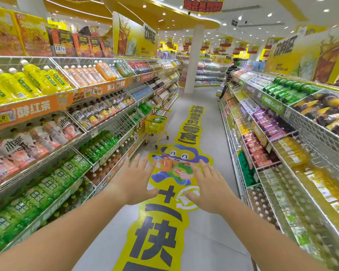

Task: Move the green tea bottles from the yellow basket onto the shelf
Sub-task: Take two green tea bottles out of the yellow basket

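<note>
A yellow basket (pixel 155 125) on a wheeled cart stands down the aisle beside the left shelving, with green tea bottles (pixel 158 120) lying inside it. Green-labelled bottles (pixel 98 145) fill a wire shelf on the left, close to the cart. My left hand (pixel 134 178) and my right hand (pixel 207 189) are stretched out in front of me over the floor, fingers spread and holding nothing. Both hands are well short of the basket.
Wire shelving (pixel 106 106) packed with drinks lines the left side, and more racks (pixel 272 133) line the right. A yellow floor sticker (pixel 160 231) runs along the aisle. A person (pixel 228 79) stands at the far right end near a white pillar (pixel 194 59).
</note>
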### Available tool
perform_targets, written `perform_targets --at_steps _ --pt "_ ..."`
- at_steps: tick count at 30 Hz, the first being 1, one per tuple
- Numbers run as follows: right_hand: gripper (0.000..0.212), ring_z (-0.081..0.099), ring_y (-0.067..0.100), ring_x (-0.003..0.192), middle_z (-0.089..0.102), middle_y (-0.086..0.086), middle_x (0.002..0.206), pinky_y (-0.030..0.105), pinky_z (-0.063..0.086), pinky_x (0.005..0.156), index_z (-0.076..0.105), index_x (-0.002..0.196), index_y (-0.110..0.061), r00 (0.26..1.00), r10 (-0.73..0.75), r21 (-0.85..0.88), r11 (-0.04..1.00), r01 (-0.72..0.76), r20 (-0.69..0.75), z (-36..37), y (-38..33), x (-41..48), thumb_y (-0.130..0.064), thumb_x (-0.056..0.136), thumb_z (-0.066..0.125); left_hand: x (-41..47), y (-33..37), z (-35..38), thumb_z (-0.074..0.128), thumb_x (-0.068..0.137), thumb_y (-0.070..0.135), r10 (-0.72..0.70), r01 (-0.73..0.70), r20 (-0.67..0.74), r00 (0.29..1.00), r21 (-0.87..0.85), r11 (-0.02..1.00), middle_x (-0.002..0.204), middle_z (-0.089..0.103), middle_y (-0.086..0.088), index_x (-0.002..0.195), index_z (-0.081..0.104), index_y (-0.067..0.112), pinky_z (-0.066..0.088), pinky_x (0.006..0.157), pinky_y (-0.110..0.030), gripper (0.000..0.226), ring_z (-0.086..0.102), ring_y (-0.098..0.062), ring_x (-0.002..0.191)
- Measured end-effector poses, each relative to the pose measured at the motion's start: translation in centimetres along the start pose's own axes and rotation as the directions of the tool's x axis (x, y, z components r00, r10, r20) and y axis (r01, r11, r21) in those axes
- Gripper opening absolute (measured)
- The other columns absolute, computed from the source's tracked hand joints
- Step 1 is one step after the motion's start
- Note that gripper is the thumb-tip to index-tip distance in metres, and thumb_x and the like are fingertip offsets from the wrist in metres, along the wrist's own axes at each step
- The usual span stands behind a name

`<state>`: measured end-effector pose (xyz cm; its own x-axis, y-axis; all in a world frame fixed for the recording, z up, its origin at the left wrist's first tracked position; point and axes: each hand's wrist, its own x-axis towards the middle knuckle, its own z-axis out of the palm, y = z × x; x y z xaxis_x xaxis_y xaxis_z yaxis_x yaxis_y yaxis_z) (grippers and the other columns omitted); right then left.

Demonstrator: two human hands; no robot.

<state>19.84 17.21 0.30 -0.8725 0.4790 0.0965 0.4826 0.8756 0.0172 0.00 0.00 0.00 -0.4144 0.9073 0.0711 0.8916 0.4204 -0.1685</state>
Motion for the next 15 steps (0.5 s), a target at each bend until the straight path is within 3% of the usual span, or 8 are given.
perform_targets --at_steps 4,10,15 --pt "0.102 0.018 0.036 0.149 0.019 0.015 0.163 0.049 0.020 0.120 0.017 0.159 -0.019 0.992 0.022 0.010 1.000 -0.021 -0.121 0.5 1.8 6.4 -0.078 0.075 0.021 6.0 -2.2 1.0 0.009 0.073 0.080 0.005 -0.005 -0.007 1.000 -0.018 1.000 0.167 0.004 -0.015 0.160 0.001 0.020 0.007 0.121 -0.058 0.106 0.001 -0.037 0.153" --pt "0.099 0.014 0.034 0.151 0.015 0.014 0.164 0.048 0.018 0.120 0.011 0.159 -0.021 0.987 0.050 0.005 0.999 -0.049 -0.150 1.3 4.5 15.7 -0.077 0.078 0.020 15.9 -5.6 2.1 -0.009 0.063 0.089 0.033 -0.033 0.000 0.999 -0.037 0.999 0.167 0.004 -0.011 0.160 0.004 0.021 0.006 0.121 -0.058 0.119 0.000 -0.035 0.153" --pt "0.094 0.021 0.037 0.149 0.024 0.015 0.162 0.049 0.023 0.118 0.021 0.159 -0.018 0.986 0.068 0.021 0.998 -0.066 -0.152 2.9 7.4 21.1 -0.073 0.083 0.028 22.8 -7.6 4.0 0.023 0.079 0.080 0.047 -0.050 -0.074 0.996 -0.039 0.998 0.159 0.035 -0.016 0.156 0.032 0.016 0.026 0.115 -0.061 0.101 0.028 -0.040 0.147"
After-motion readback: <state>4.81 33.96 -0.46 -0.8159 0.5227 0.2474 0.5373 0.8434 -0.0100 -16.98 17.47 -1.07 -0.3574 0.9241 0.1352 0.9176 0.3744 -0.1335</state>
